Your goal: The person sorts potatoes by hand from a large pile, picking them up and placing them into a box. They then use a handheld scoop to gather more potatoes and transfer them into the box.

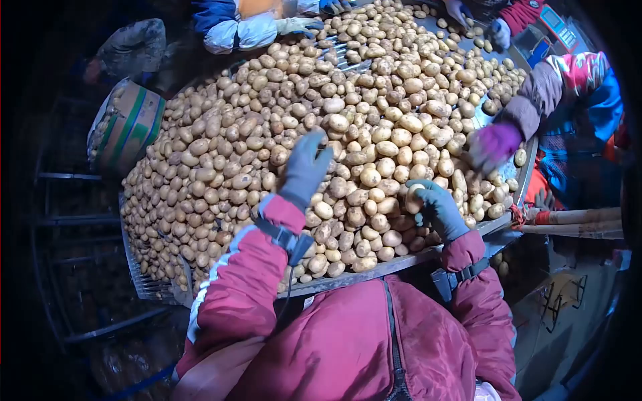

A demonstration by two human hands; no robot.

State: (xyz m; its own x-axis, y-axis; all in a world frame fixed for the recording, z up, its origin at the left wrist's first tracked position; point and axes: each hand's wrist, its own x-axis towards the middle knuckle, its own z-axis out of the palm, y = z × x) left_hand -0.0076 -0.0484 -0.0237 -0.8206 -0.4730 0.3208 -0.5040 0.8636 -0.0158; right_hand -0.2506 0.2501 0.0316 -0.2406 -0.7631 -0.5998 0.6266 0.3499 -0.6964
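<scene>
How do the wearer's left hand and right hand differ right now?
The left hand is open with fingers spread and holds nothing; the right hand curls around a potato. The left hand reaches farther into the potato pile; the right hand is near the table edge. Both wear dark gloves below red sleeves.

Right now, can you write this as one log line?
left hand open over potato pile | right hand gripping one potato | co-worker's purple glove nearby
</scene>
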